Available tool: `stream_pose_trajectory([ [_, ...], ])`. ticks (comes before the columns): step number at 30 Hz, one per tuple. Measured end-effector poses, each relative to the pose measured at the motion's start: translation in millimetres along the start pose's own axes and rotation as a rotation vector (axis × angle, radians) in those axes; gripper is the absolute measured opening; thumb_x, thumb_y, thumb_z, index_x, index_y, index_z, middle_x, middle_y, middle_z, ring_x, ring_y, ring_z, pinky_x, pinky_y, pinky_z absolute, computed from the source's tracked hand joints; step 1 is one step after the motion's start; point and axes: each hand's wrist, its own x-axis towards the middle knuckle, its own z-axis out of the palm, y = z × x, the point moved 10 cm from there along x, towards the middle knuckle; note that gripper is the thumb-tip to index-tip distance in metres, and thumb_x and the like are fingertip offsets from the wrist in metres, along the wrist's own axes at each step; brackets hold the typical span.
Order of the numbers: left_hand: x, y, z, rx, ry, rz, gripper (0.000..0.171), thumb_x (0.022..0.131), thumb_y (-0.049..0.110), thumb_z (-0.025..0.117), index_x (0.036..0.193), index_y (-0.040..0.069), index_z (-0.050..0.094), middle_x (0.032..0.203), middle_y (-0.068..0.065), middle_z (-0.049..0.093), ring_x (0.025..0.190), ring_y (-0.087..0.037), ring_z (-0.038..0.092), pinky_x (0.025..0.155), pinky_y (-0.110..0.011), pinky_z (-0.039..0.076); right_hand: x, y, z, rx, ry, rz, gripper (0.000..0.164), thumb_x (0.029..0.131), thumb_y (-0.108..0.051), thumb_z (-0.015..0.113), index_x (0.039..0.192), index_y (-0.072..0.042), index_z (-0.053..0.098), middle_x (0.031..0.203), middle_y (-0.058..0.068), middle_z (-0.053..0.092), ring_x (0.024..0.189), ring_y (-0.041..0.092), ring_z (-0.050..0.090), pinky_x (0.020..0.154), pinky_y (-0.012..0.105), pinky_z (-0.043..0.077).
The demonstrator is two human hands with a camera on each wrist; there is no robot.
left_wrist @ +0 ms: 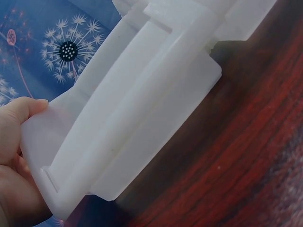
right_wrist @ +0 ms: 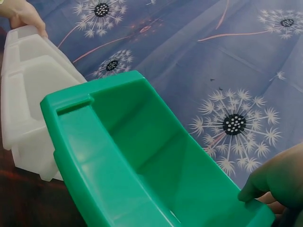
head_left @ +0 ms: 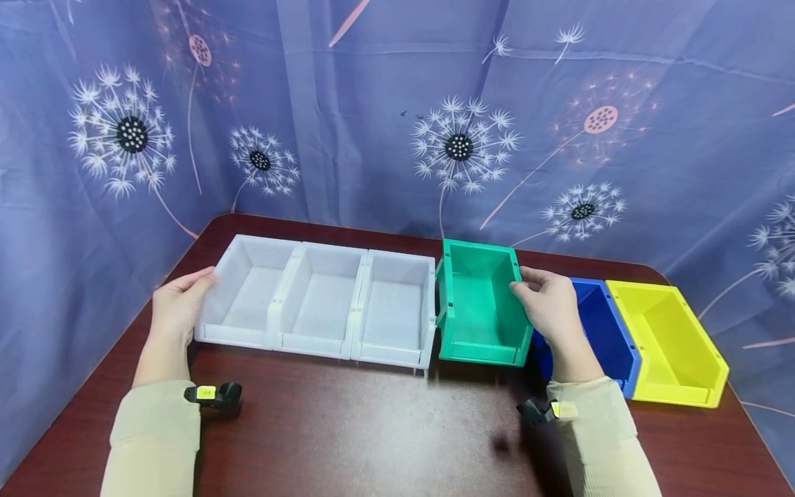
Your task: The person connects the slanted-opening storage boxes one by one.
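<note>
Three white plastic bins (head_left: 319, 297) sit side by side in a row, their ends meeting. My left hand (head_left: 177, 304) grips the outer wall of the leftmost one, thumb over the rim; the left wrist view shows that white bin (left_wrist: 109, 109) close up. At the row's right end is a green bin (head_left: 481, 304), tilted toward me and slightly higher than the white ones. My right hand (head_left: 549, 304) pinches its right wall, with the thumb inside. In the right wrist view, the green bin (right_wrist: 156, 137) covers part of the white row.
A blue bin (head_left: 602, 338) stands right of the green one, partly hidden by my right hand and forearm. Beside it is a yellow bin (head_left: 664, 338). The dark red-brown table (head_left: 373, 428) meets a blue dandelion-patterned curtain (head_left: 360, 138) at the back and sides.
</note>
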Motion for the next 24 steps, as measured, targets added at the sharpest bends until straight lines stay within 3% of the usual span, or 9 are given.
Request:
stream_pose_trajectory([
  [4, -0.4, 0.4, -0.2, -0.008, -0.003, -0.007, 0.053, 0.088, 0.048, 0.060, 0.135, 0.024, 0.054, 0.148, -0.001, 0.042, 0.125, -0.016, 0.044, 0.108, -0.039, 0.037, -0.3, -1.3, 0.6, -0.011, 0.003, 0.006, 0.044, 0.095, -0.019, 0.052, 0.134, 0.002, 0.050, 0.116, 0.027, 0.063, 0.108, 0.036, 0.061, 0.086, 0.049, 0.052],
  [10, -0.8, 2.5, -3.6, -0.002, 0.013, 0.001, 0.052, 0.087, 0.047, 0.062, 0.133, 0.024, 0.055, 0.144, 0.000, 0.047, 0.111, -0.008, 0.048, 0.096, -0.029, 0.042, 0.4, -1.3, 2.5, -0.025, -0.002, 0.002, 0.044, 0.096, -0.019, 0.052, 0.135, 0.003, 0.049, 0.118, 0.027, 0.062, 0.110, 0.037, 0.060, 0.086, 0.049, 0.052],
  [18, -0.5, -0.4, -2.7, -0.041, 0.010, -0.018, 0.051, 0.085, 0.045, 0.065, 0.131, 0.025, 0.058, 0.138, 0.003, 0.051, 0.107, -0.006, 0.050, 0.083, -0.019, 0.041, 3.4, -4.2, 0.0, -0.021, -0.032, -0.001, 0.043, 0.096, -0.017, 0.051, 0.134, 0.004, 0.049, 0.120, 0.028, 0.061, 0.109, 0.038, 0.060, 0.087, 0.051, 0.051],
  [24, 0.0, -1.2, -2.0, -0.035, 0.011, -0.021, 0.050, 0.085, 0.045, 0.065, 0.131, 0.025, 0.058, 0.139, 0.004, 0.051, 0.106, -0.005, 0.050, 0.086, -0.022, 0.042, 4.5, -13.5, -0.8, -0.033, -0.061, -0.019, 0.044, 0.096, -0.017, 0.050, 0.134, 0.005, 0.049, 0.121, 0.028, 0.060, 0.109, 0.038, 0.060, 0.087, 0.051, 0.051],
])
